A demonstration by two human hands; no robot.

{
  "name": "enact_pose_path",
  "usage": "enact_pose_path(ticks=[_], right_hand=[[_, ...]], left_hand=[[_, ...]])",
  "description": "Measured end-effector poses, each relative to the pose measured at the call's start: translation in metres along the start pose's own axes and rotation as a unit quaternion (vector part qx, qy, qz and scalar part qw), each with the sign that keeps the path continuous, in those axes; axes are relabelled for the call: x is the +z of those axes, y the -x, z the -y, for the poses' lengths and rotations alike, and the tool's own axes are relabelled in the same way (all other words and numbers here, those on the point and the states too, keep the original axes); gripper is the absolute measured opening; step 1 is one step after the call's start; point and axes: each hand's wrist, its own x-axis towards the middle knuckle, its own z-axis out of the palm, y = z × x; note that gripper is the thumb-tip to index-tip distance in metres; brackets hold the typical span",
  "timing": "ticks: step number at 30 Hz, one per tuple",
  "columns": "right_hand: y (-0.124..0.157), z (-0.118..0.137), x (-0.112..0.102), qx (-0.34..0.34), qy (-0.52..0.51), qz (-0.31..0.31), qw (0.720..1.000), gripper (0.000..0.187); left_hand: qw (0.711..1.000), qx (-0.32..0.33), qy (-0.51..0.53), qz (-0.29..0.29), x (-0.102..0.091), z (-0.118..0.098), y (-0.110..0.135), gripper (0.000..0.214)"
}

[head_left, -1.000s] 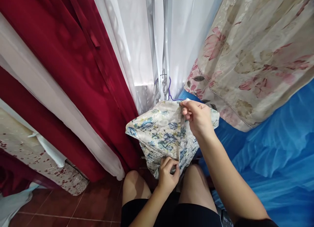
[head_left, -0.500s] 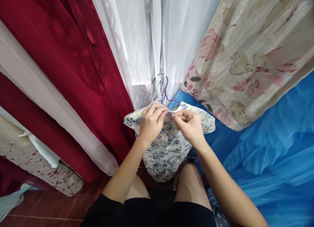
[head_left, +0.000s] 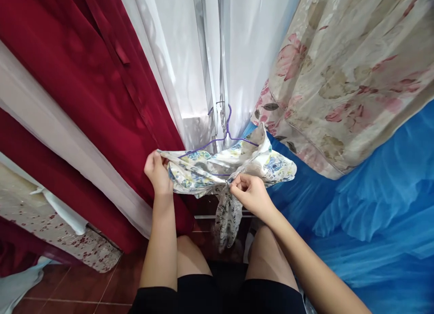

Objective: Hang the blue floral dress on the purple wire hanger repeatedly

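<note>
A small floral garment (head_left: 217, 169), cream with blue flowers, hangs on a purple wire hanger (head_left: 226, 132) hooked on the window frame in front of me. My left hand (head_left: 157, 173) is closed on the garment's left end, pulling it out sideways. My right hand (head_left: 248, 194) pinches the cloth at its middle, below the hanger's lower bar. The garment's lower part dangles between my knees.
A dark red curtain (head_left: 84, 92) and a white sheer curtain (head_left: 176, 56) hang at left and centre. A beige floral curtain (head_left: 342, 79) hangs at right above blue fabric (head_left: 366, 205). Red floor tiles (head_left: 77, 291) lie below.
My left hand rose from the garment's hem to the collar, then moved out to its left end. My right hand dropped from the collar to the middle. The garment is now spread along the hanger.
</note>
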Motion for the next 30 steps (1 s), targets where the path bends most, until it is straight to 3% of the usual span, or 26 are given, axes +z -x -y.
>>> enact_pose_path(ticks=[2,3,7,10,13,16,19,22,24,27,30], right_hand=[[0.006,0.0,0.004,0.004,-0.006,0.013,1.0,0.011],[0.008,-0.002,0.005,0.009,-0.01,0.016,1.0,0.01],[0.024,-0.029,0.0,0.054,-0.061,-0.002,0.997,0.013],[0.045,-0.062,-0.016,0.113,-0.107,-0.019,0.988,0.02],[0.071,-0.092,-0.034,0.144,-0.115,-0.015,0.983,0.025],[0.091,-0.108,-0.043,0.158,-0.094,0.04,0.982,0.026],[0.102,-0.105,-0.043,0.151,-0.03,0.065,0.986,0.017],[0.107,-0.086,-0.04,0.12,-0.021,0.059,0.991,0.016],[0.109,-0.074,-0.036,0.127,-0.066,0.1,0.985,0.025],[0.109,-0.063,-0.028,0.181,-0.177,0.185,0.949,0.029],[0.102,-0.053,-0.019,0.218,-0.29,0.225,0.904,0.033]], left_hand=[[0.984,-0.156,0.067,-0.056,-0.011,0.03,0.007,0.01],[0.975,-0.199,0.072,-0.065,-0.015,0.045,0.018,0.011],[0.954,-0.292,0.06,-0.042,-0.029,0.092,0.089,0.017],[0.947,-0.312,0.073,-0.003,-0.034,0.1,0.14,0.025],[0.944,-0.313,0.086,0.065,-0.03,0.083,0.177,0.037],[0.94,-0.263,0.048,0.211,-0.022,0.051,0.203,0.032],[0.922,-0.165,-0.027,0.349,-0.013,0.021,0.224,0.027],[0.9,-0.087,-0.052,0.423,-0.008,0.002,0.24,0.022],[0.882,-0.041,-0.062,0.465,-0.006,-0.004,0.243,0.019],[0.859,-0.001,-0.127,0.496,-0.007,-0.011,0.232,0.017],[0.833,-0.047,-0.135,0.534,-0.013,-0.018,0.205,0.024]])
